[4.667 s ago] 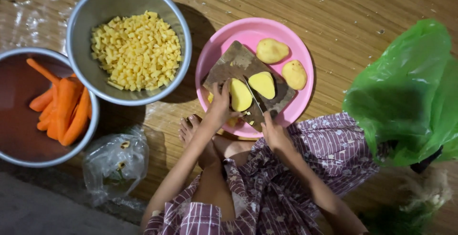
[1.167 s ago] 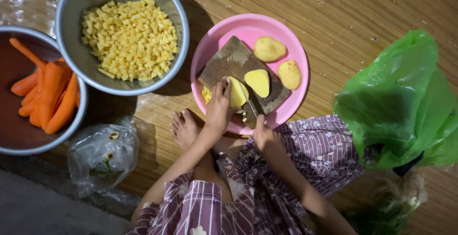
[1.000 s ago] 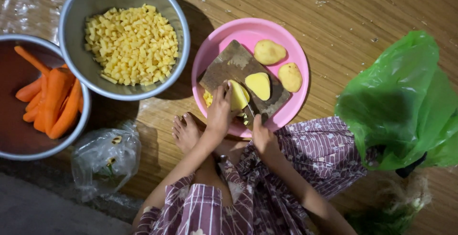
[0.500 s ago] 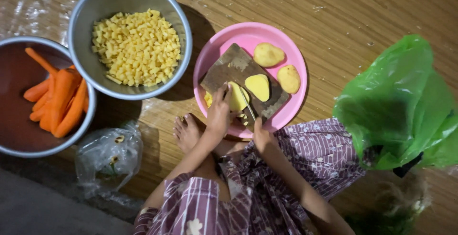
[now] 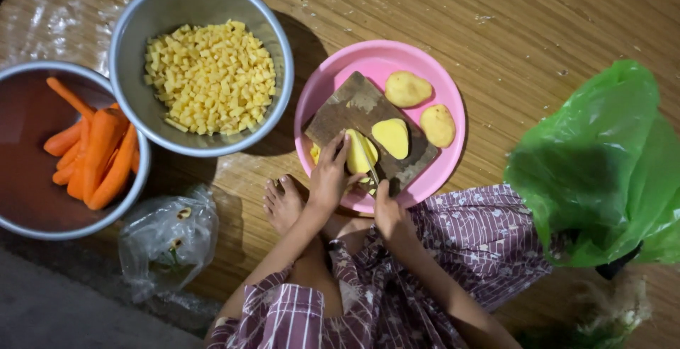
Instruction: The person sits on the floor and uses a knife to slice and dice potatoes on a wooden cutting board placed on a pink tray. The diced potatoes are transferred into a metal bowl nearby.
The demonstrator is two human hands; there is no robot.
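A dark wooden cutting board (image 5: pixel 354 105) lies in a pink plate (image 5: pixel 435 59) on the woven mat. My left hand (image 5: pixel 328 179) presses a peeled potato half (image 5: pixel 356 152) onto the board. My right hand (image 5: pixel 388 211) grips a knife (image 5: pixel 368 161) whose blade rests on that half. A second potato half (image 5: pixel 391 136) lies beside it on the board. Two whole peeled potatoes (image 5: pixel 407 88) (image 5: pixel 438 124) sit in the plate beyond the board.
A steel bowl (image 5: pixel 152 20) of diced potato stands at upper left. Another steel bowl (image 5: pixel 28 221) with water and carrots (image 5: pixel 99 154) is at far left. A clear plastic bag (image 5: pixel 166 239) lies near my bare foot (image 5: pixel 282 204). A green plastic bag (image 5: pixel 602 165) sits at right.
The view shifted slightly. My hands stay at the board, the knife working on the same potato half.
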